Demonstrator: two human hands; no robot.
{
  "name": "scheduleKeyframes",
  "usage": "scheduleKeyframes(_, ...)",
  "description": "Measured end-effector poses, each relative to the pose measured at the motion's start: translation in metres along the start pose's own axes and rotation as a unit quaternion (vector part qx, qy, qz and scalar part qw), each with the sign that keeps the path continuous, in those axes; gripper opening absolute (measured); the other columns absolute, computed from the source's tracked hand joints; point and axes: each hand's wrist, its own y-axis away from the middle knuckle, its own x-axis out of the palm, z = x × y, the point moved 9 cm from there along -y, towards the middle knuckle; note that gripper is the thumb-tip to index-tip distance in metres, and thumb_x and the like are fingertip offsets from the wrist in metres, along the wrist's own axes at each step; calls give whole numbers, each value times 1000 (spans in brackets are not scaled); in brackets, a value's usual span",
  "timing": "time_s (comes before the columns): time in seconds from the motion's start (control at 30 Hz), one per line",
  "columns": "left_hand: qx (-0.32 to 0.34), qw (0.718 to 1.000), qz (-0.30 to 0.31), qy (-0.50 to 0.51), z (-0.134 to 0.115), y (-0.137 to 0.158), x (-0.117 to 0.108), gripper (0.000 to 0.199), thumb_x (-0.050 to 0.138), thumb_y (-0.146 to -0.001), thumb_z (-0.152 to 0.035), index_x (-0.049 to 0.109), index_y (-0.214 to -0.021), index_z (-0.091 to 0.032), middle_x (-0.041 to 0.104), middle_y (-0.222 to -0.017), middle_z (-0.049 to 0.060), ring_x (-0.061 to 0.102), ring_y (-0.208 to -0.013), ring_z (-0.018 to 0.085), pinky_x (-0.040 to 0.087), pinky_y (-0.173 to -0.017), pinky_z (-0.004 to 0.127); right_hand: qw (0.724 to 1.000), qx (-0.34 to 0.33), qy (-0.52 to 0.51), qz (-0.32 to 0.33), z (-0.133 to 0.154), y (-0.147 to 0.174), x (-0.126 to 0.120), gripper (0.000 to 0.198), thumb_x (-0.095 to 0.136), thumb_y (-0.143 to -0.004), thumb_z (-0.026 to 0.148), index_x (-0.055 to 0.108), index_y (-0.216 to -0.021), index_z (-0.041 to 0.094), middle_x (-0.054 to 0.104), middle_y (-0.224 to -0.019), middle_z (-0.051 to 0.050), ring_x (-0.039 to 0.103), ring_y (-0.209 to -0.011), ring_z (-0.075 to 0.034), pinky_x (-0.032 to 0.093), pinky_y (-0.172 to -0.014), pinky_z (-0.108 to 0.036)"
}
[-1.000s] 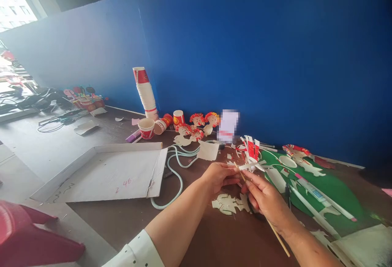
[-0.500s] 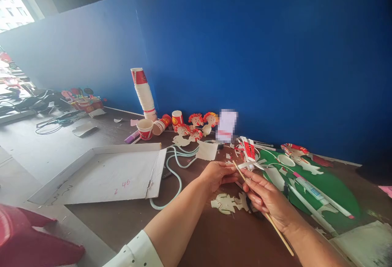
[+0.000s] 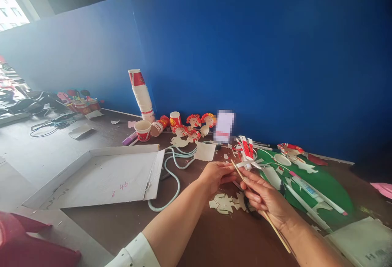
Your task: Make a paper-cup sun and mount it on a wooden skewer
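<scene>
My left hand (image 3: 219,174) pinches the end of a strip of a paper cup (image 3: 246,149) cut into red and white strips. My right hand (image 3: 263,195) is closed round a thin wooden stick (image 3: 277,232), whose upper tip lies against the strip beside my left fingertips. Some of the strips fan out above and behind my fingers, and the cup's lower part is mostly hidden. On the brown table just below the hands lies a pale paper cutout figure (image 3: 223,203). Something dark, partly covered by my right hand, touches its right end.
A white cardboard tray (image 3: 92,185) lies at left, beside a pale cable (image 3: 177,185). Paper cups (image 3: 143,130), a tall cup stack (image 3: 142,99) and red-haired paper figures (image 3: 194,121) stand near the blue partition (image 3: 245,54). Glue-like tube (image 3: 306,187) and scraps cover a green mat (image 3: 333,189).
The whole view has shifted slightly, with the table things a little further left. Both hands keep their grip, and the stick stays against the strip.
</scene>
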Motion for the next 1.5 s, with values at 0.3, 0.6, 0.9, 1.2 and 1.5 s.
scheduleKeyframes(0.3,0,1000,-15,7,2,0,-3,22,77,-68,-20,70,-84,-6,68,-81,10,64,-69,12,54,-73,23,1000,-4,17,-18,-2,-2,-5,41,70,-76,23,63,-117,22,66,-75,-4,35,-40,0,19,-31,-8)
scheduleKeyframes(0.6,4,1000,0,5,2,-1,-4,26,78,-66,-25,69,-81,-6,68,-85,13,65,-74,15,53,-78,28,999,-13,44,-21,0,-1,-3,40,70,-76,27,62,-115,22,68,-79,-5,39,-42,0,19,-32,-8)
scheduleKeyframes(0.9,-6,1000,-2,16,0,0,-4,27,80,-63,-25,68,-79,-7,68,-86,12,64,-74,15,52,-76,27,995,-31,88,-24,2,1,1,46,68,-77,34,54,-119,23,68,-79,-3,39,-43,-1,17,-34,-9)
scheduleKeyframes(1.2,-7,1000,1,8,-1,0,-4,20,75,-67,-22,68,-78,-7,64,-73,6,60,-67,11,51,-74,25,972,-86,200,-86,12,8,7,61,65,-71,46,51,-126,24,65,-74,-1,39,-41,-5,22,-35,-15)
scheduleKeyframes(1.5,-18,1000,-21,6,-1,2,-5,12,73,-68,-17,66,-72,-7,62,-69,6,58,-63,10,51,-71,25,945,-132,285,-89,7,0,-4,47,58,-80,42,56,-125,29,66,-75,-1,44,-40,-9,29,-34,-20)
